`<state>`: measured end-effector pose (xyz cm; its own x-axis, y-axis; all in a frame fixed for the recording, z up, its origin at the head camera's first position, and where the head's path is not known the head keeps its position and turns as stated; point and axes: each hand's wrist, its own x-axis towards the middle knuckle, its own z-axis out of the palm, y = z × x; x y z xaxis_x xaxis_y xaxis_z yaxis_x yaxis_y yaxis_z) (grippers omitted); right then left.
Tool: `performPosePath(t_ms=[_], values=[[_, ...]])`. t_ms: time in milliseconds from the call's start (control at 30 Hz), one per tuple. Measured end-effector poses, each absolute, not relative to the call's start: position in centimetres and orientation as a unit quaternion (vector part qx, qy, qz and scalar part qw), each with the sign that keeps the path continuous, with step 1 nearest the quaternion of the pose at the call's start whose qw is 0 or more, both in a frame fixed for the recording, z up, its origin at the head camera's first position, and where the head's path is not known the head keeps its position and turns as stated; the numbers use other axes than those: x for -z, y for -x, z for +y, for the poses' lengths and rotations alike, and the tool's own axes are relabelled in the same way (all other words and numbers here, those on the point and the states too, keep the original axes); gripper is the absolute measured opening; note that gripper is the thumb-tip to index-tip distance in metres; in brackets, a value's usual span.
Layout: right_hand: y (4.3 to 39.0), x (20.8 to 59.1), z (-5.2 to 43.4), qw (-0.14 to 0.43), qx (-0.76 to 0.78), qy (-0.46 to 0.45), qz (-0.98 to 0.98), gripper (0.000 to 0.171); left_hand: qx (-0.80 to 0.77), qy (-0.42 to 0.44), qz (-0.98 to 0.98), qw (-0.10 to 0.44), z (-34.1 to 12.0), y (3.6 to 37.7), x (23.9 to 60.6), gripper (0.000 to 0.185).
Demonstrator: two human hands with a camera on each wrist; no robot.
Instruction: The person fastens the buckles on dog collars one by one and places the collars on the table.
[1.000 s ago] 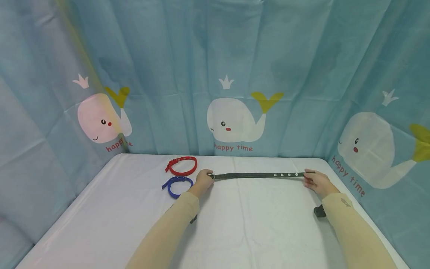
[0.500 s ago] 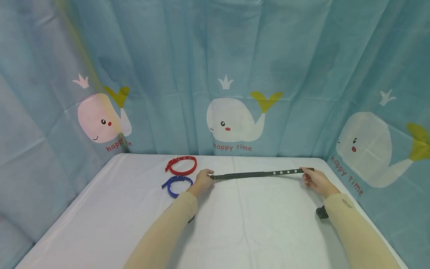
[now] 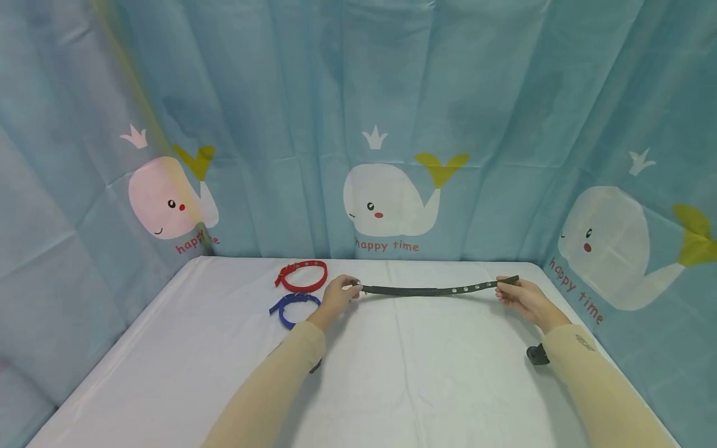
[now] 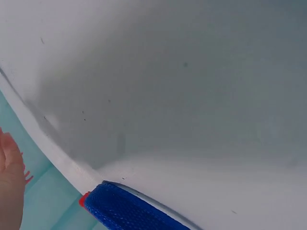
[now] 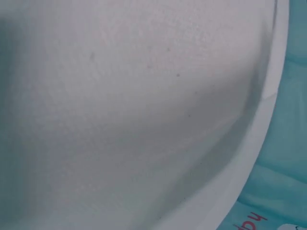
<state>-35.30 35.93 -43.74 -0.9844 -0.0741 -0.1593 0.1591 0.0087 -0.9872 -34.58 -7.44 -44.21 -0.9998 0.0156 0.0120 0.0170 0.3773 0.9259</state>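
Observation:
A black collar [image 3: 403, 290] with metal-ringed holes stretches between my two hands in the head view, sagging slightly in the middle. At its buckle end my left hand [image 3: 337, 295] pinches it. My right hand [image 3: 523, 300] pinches the holed end between thumb and fingers, with the tip sticking out beyond them. Beside my left hand lie a red collar [image 3: 304, 289] and, nearer, a blue collar [image 3: 284, 318], both buckled into loops. Part of the blue collar [image 4: 129, 208] shows large in the left wrist view, near the edge of my left hand [image 4: 10, 182].
A white cloth covers the table [image 3: 403, 373]. Blue curtains [image 3: 302, 124] printed with whales stand behind it and at both sides. Beneath the right sleeve a small black device [image 3: 536, 355] shows. The right wrist view shows only tablecloth [image 5: 120, 96] and curtain.
Both hands have lifted a little and drawn slightly closer together. The black collar, straight before, now sags, and its holed end has tilted up. The red and blue collars have not moved.

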Motion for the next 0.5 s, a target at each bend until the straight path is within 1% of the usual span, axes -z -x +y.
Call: performPosePath(t_ms=[133, 200, 267, 433, 500], values=[[34.9, 43.4, 35.8, 0.077, 0.703, -0.014, 0.707, 0.063, 0.581, 0.029, -0.813, 0.008, -7.6, 34.3, 44.0, 0.023], [34.7, 43.2, 35.6, 0.068, 0.698, -0.009, 0.713, 0.061, 0.592, 0.039, -0.805, 0.013, -7.7, 34.2, 43.9, 0.02], [34.4, 42.9, 35.4, 0.061, 0.694, 0.0, 0.717, 0.056, 0.603, 0.04, -0.797, 0.011, -7.8, 34.0, 43.6, 0.019], [33.4, 42.4, 35.0, 0.062, 0.721, 0.026, 0.69, 0.034, 0.638, 0.028, -0.77, 0.008, -8.3, 33.2, 43.0, 0.02], [32.9, 42.2, 34.8, 0.062, 0.728, 0.033, 0.681, 0.035, 0.65, 0.019, -0.76, 0.015, -8.4, 32.8, 42.6, 0.021]])
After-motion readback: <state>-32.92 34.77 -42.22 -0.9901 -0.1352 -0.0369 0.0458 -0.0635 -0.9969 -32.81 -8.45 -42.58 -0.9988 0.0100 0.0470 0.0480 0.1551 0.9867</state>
